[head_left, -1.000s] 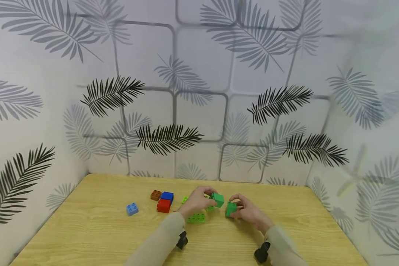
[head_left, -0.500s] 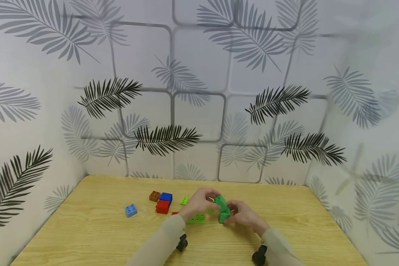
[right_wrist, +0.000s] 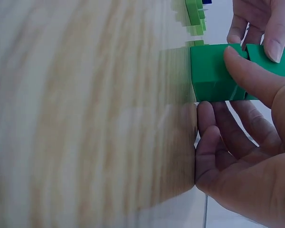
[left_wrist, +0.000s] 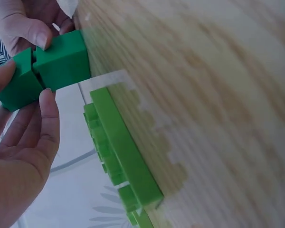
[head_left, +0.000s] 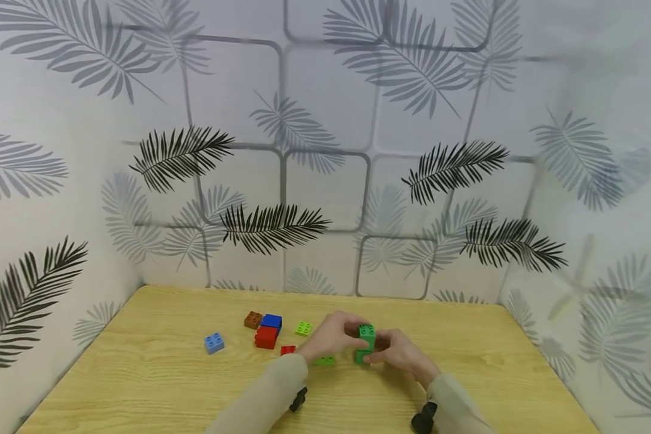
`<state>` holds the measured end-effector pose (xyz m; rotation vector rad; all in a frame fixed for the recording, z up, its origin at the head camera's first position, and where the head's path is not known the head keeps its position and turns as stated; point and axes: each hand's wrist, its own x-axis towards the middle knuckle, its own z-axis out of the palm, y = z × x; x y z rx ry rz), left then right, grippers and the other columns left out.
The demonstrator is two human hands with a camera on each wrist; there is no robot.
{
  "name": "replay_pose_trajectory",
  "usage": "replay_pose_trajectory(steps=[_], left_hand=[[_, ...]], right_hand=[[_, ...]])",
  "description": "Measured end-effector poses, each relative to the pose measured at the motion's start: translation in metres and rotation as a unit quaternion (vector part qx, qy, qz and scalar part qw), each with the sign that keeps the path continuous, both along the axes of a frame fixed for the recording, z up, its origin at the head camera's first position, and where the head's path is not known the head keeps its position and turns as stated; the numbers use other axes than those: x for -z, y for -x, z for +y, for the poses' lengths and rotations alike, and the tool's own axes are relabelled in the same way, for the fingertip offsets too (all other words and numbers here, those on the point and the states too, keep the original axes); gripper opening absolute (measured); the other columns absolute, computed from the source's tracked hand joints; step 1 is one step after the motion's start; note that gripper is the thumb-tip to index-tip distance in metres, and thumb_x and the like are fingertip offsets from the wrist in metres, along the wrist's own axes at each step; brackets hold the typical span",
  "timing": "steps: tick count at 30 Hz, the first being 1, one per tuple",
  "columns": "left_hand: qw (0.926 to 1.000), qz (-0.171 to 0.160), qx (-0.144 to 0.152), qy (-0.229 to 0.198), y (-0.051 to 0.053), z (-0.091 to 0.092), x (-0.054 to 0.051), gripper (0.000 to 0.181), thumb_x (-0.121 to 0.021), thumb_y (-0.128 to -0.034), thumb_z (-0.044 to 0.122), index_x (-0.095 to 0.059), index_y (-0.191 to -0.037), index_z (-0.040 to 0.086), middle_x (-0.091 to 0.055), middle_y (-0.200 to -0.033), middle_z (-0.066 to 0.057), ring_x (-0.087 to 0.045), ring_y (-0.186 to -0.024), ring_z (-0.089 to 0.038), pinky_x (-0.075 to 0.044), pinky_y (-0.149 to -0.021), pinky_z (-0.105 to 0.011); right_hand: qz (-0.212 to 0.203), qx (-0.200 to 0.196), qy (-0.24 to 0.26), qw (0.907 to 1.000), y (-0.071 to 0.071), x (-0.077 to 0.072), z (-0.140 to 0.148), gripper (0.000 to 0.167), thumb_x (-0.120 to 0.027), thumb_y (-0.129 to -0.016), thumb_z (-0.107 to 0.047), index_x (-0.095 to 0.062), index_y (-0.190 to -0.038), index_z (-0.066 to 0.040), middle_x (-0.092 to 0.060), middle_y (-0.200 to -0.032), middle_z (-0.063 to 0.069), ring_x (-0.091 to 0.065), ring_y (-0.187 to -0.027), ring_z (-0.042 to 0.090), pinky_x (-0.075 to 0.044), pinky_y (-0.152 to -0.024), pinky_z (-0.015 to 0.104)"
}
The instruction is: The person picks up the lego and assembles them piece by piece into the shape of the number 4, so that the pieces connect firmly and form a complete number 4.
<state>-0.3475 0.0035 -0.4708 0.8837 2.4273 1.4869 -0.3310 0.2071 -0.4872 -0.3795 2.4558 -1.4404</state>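
Two dark green toy building bricks are stacked one above the other, right of the table's middle. My left hand (head_left: 333, 334) pinches the upper green brick (head_left: 366, 337) between thumb and fingers. The lower green brick (right_wrist: 211, 76) stands on the table, held by my right hand (head_left: 404, 354), its thumb on one side. Between the bricks a thin gap shows in the left wrist view. Just left of the stack lies a long lime green brick (left_wrist: 126, 147), partly hidden by my left hand in the head view.
Left of my left hand lie a small lime brick (head_left: 304, 328), a small red brick (head_left: 288, 349), a larger red brick (head_left: 266, 337), a dark blue brick (head_left: 272, 322), a brown brick (head_left: 252, 319) and a light blue brick (head_left: 214, 343). A patterned wall backs the wooden table (head_left: 141, 374).
My right hand has brought the lower green brick leftward and down onto the table. My left hand has turned the other green brick studs-up and set it on top.
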Motion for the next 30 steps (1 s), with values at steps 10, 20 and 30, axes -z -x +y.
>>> replay_pose_trajectory(steps=[10, 20, 30], left_hand=[[0.9964, 0.055, 0.017, 0.063, 0.0010, 0.0039, -0.0058, 0.030, -0.076, -0.0863, 0.014, -0.073, -0.116, 0.016, -0.074, -0.097, 0.011, -0.067, -0.088, -0.001, -0.054, -0.083, -0.022], [0.9880, 0.101, 0.009, 0.116, -0.0030, 0.0037, -0.0042, 0.032, -0.077, -0.0853, 0.020, -0.070, -0.117, 0.019, -0.072, -0.104, 0.012, -0.066, -0.092, -0.001, -0.053, -0.087, -0.025], [0.9826, 0.110, -0.003, 0.150, 0.0004, 0.0026, -0.0025, 0.025, -0.081, -0.0813, 0.020, -0.071, -0.103, 0.015, -0.072, -0.093, 0.008, -0.065, -0.084, 0.001, -0.052, -0.075, -0.017]], right_hand=[[0.010, 0.019, 0.006, 0.9997, -0.0037, -0.0008, 0.0008, 0.036, -0.080, -0.081, -0.014, -0.071, -0.114, -0.005, -0.072, -0.110, 0.007, -0.064, -0.103, 0.020, -0.051, -0.092, 0.044], [-0.006, -0.004, 0.053, 0.9986, -0.0058, -0.0069, 0.0040, 0.043, -0.077, -0.084, -0.014, -0.066, -0.123, 0.001, -0.070, -0.115, 0.012, -0.065, -0.107, 0.023, -0.053, -0.092, 0.038], [-0.049, 0.028, 0.177, 0.9826, -0.0091, -0.0084, 0.0018, 0.057, -0.072, -0.090, -0.016, -0.048, -0.136, 0.007, -0.055, -0.132, 0.020, -0.062, -0.110, 0.020, -0.055, -0.092, 0.036]])
